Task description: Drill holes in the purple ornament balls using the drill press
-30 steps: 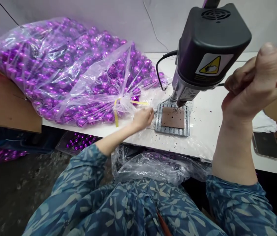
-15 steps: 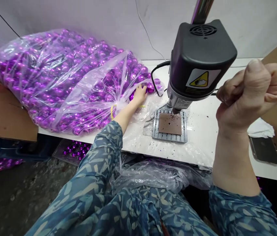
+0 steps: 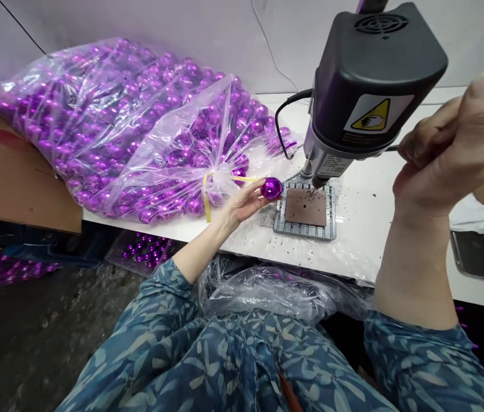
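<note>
A shiny purple ball [image 3: 272, 188] is held in the fingertips of my left hand [image 3: 248, 203], just left of the drill press base. My right hand [image 3: 456, 143] is raised at the right of the black drill press [image 3: 379, 86], its fingers curled closed; what they grip is hidden. Under the drill's tip lies a brown square plate [image 3: 306, 206] with a small hole, on a grey slotted base [image 3: 282, 224] scattered with dark shavings. A large clear bag [image 3: 130, 131] full of purple balls lies left of my left hand, gathered with a yellow tie [image 3: 206, 200].
A cardboard box [image 3: 23, 166] stands under the bag at the left. On the white table [image 3: 362, 229], a phone [image 3: 477, 254] lies beside white tissue [image 3: 473, 213] at the right. Clear plastic sheeting [image 3: 268, 294] hangs at the front edge. A tray of purple balls [image 3: 145, 250] sits below.
My left hand has come away from the bag's opening toward the drill base, now with a purple ball in its fingers. My right hand stays raised and closed. The view has shifted slightly.
</note>
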Demonstrator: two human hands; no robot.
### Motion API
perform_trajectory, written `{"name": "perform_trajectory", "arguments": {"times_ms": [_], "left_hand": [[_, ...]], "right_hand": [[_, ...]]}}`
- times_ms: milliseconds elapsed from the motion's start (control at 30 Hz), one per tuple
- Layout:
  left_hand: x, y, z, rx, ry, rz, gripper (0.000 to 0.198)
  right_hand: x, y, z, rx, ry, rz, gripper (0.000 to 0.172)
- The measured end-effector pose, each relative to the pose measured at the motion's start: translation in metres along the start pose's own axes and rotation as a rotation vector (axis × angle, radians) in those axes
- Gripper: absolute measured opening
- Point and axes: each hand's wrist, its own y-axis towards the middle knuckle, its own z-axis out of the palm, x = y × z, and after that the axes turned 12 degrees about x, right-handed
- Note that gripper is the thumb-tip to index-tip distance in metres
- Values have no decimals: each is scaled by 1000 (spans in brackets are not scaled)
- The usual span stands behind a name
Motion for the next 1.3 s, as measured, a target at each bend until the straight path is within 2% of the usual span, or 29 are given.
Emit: {"name": "perform_trajectory", "arguments": {"times_ms": [133,233,333,433,633,833,1100,1300], "left_hand": [[8,-5,15,84,-157,-92,26],[13,0,20,68,-218,-141,31],[17,5,23,7,-168,-88,37],[21,8,26,1,-139,-41,36],[28,15,34,-6,-233,-53,39],[43,28,39,-127,5,56,47],[61,42,37,49,308,227,56],[70,48,38,90,451,266,62]], "right_hand": [[-2,0,-1,15,-8,3,68],[-3,0,-1,10,-35,9,69],[-4,0,0,-9,-37,8,72],[-3,0,0,-2,-8,19,73],[0,0,0,31,41,-27,70],[-3,-1,-1,5,63,-53,71],[-2,-3,-2,31,57,-51,69],[0,-4,0,33,31,-41,63]]}}
